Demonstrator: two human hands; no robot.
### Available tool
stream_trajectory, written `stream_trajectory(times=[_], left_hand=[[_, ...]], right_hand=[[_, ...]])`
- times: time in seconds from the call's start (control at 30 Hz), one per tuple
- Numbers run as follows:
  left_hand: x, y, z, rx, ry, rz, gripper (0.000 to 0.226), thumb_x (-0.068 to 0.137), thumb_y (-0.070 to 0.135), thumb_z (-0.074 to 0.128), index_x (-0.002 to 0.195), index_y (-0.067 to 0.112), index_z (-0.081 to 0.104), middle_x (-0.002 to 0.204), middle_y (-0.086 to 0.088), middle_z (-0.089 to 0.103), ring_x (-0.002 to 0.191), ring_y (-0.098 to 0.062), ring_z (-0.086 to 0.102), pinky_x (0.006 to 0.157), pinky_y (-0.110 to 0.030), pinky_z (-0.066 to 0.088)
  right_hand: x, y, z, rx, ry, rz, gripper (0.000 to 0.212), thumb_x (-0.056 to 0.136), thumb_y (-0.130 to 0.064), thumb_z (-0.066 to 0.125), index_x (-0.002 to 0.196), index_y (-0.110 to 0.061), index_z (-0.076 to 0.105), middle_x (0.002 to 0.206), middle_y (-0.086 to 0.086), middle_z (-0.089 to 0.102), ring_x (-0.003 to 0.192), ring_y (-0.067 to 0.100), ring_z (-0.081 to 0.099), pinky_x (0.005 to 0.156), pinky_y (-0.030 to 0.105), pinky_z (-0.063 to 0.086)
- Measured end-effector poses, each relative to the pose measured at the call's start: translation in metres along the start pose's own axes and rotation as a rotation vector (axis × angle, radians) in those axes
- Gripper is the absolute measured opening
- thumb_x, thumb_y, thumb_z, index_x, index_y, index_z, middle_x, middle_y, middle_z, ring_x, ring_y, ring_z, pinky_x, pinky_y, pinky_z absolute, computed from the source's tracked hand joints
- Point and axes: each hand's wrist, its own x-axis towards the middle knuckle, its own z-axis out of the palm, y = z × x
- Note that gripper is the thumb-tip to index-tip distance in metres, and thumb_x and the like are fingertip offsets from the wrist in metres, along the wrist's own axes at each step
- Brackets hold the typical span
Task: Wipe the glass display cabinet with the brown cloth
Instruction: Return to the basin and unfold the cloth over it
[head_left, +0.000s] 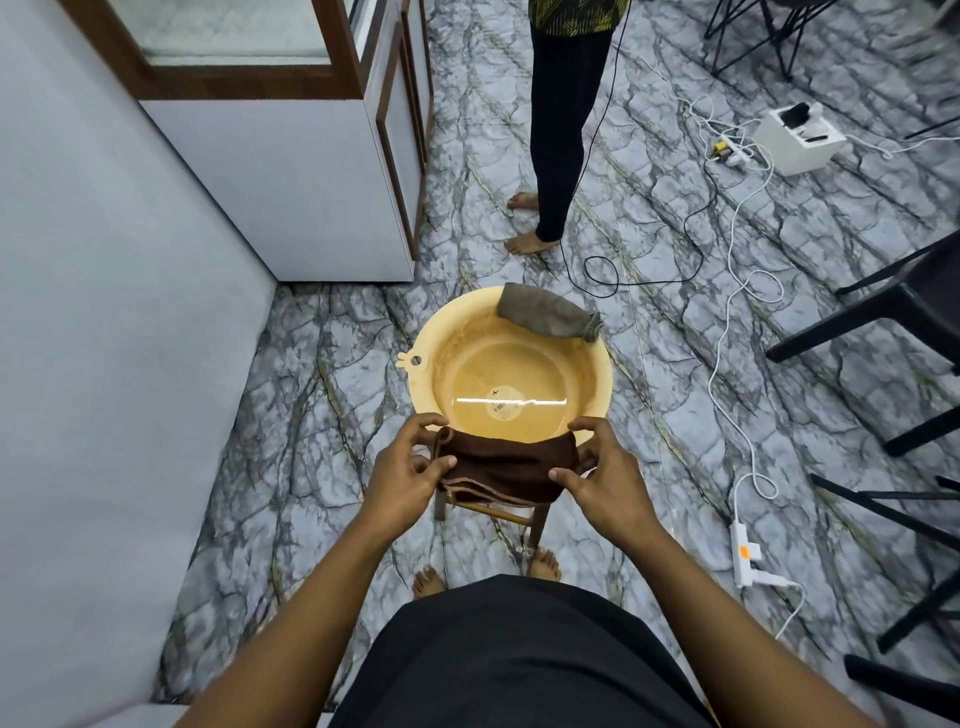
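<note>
- My left grip (410, 467) is closed on the left end of the brown cloth (511, 465), with the thumb on top and the fingers curled around the edge.
- My right grip (597, 480) pinches the cloth's right end, the forefinger hooked over the far corner and the thumb pressing the near side.
- The cloth is folded into a thick pad and stretched between both grips. It hangs over the near rim of the yellow basin (449, 338).
- Below the cloth, the legs of a wooden stool (519, 515) show, and my bare feet (428, 579) stand just beside them on the marble floor (311, 395).
- The basin holds shallow water (498, 384) with a bright strip of light reflected in it.
- A grey cloth (545, 314) is draped over the basin's far rim.
- A white power strip (745, 558) lies on the floor to my right, near the black chairs (904, 322).
- The glass display cabinet (234, 31) stands at the far left on its white base, well apart from the brown cloth.
- Another person (563, 130) stands barefoot beside the cabinet, with a black cable (649, 280) looping on the floor nearby.
- A white box (795, 140) sits at the far right among white cords.
</note>
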Motion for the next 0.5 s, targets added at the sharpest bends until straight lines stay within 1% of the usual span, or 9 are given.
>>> stream_trajectory(times=[0.1, 0.17, 0.23, 0.27, 0.33, 0.37, 0.4, 0.47, 0.5], left_hand=[[0.003, -0.003, 0.001, 0.053, 0.048, 0.064, 0.057, 0.093, 0.002, 0.067, 0.110, 0.055, 0.052, 0.118, 0.015, 0.060, 0.074, -0.024, 0.070, 0.067, -0.020, 0.056], [0.005, -0.007, 0.003, 0.084, 0.070, 0.108, 0.052, 0.093, 0.002, 0.066, 0.107, 0.052, 0.059, 0.123, 0.012, 0.059, 0.086, -0.021, 0.070, 0.073, -0.023, 0.057], [0.008, -0.011, 0.004, 0.155, 0.082, 0.134, 0.048, 0.093, 0.003, 0.067, 0.103, 0.050, 0.064, 0.126, 0.008, 0.056, 0.098, -0.016, 0.066, 0.083, -0.033, 0.058], [0.009, -0.013, 0.005, 0.194, 0.080, 0.137, 0.047, 0.092, 0.002, 0.067, 0.101, 0.049, 0.066, 0.128, 0.008, 0.053, 0.098, -0.012, 0.064, 0.089, -0.035, 0.057], [0.010, -0.015, 0.007, 0.261, 0.061, 0.137, 0.043, 0.093, 0.001, 0.065, 0.109, 0.040, 0.070, 0.133, 0.007, 0.049, 0.103, -0.002, 0.059, 0.099, -0.034, 0.053], [0.010, -0.016, 0.008, 0.297, 0.044, 0.137, 0.041, 0.094, 0.000, 0.063, 0.117, 0.033, 0.071, 0.137, 0.006, 0.047, 0.110, 0.000, 0.055, 0.104, -0.031, 0.050], [0.011, -0.016, 0.008, 0.341, 0.022, 0.137, 0.041, 0.095, -0.001, 0.060, 0.124, 0.026, 0.069, 0.141, 0.005, 0.045, 0.118, -0.001, 0.051, 0.107, -0.022, 0.045], [0.011, -0.018, 0.009, 0.440, -0.017, 0.139, 0.046, 0.096, -0.005, 0.056, 0.135, 0.018, 0.064, 0.149, 0.003, 0.039, 0.125, 0.000, 0.041, 0.102, 0.001, 0.032], [0.011, -0.018, 0.009, 0.472, -0.030, 0.141, 0.048, 0.096, -0.006, 0.055, 0.139, 0.017, 0.061, 0.152, 0.003, 0.036, 0.124, 0.002, 0.039, 0.098, 0.007, 0.028]], right_hand=[[0.002, 0.000, 0.002, -0.040, 0.056, -0.013, 0.040, 0.085, -0.014, 0.079, 0.111, -0.032, 0.055, 0.087, 0.002, 0.066, 0.077, 0.016, 0.065, 0.070, 0.034, 0.054], [0.003, 0.001, 0.003, -0.076, 0.085, -0.034, 0.031, 0.087, -0.015, 0.078, 0.109, -0.027, 0.060, 0.089, -0.002, 0.066, 0.078, 0.014, 0.063, 0.068, 0.023, 0.049], [0.004, 0.000, 0.003, -0.129, 0.119, -0.073, 0.024, 0.088, -0.014, 0.077, 0.108, -0.021, 0.066, 0.093, -0.007, 0.064, 0.082, 0.011, 0.059, 0.067, 0.010, 0.040], [0.005, 0.001, 0.004, -0.170, 0.128, -0.092, 0.022, 0.088, -0.014, 0.076, 0.109, -0.019, 0.069, 0.095, -0.008, 0.063, 0.084, 0.010, 0.057, 0.068, 0.007, 0.036], [0.009, 0.005, 0.006, -0.261, 0.115, -0.116, 0.023, 0.089, -0.017, 0.076, 0.112, -0.017, 0.071, 0.101, -0.007, 0.061, 0.088, 0.009, 0.054, 0.071, 0.011, 0.037], [0.010, 0.008, 0.007, -0.295, 0.101, -0.122, 0.024, 0.090, -0.018, 0.075, 0.114, -0.017, 0.071, 0.105, -0.006, 0.061, 0.090, 0.009, 0.054, 0.074, 0.016, 0.039], [0.011, 0.010, 0.007, -0.315, 0.084, -0.120, 0.026, 0.091, -0.020, 0.074, 0.116, -0.017, 0.071, 0.108, -0.004, 0.060, 0.092, 0.011, 0.056, 0.078, 0.021, 0.041], [0.012, 0.016, 0.007, -0.341, 0.056, -0.104, 0.029, 0.093, -0.021, 0.072, 0.122, -0.018, 0.070, 0.114, -0.002, 0.058, 0.102, 0.017, 0.059, 0.087, 0.028, 0.047], [0.012, 0.018, 0.007, -0.360, 0.045, -0.098, 0.032, 0.093, -0.023, 0.071, 0.125, -0.019, 0.069, 0.117, -0.002, 0.056, 0.108, 0.020, 0.057, 0.092, 0.032, 0.049]])
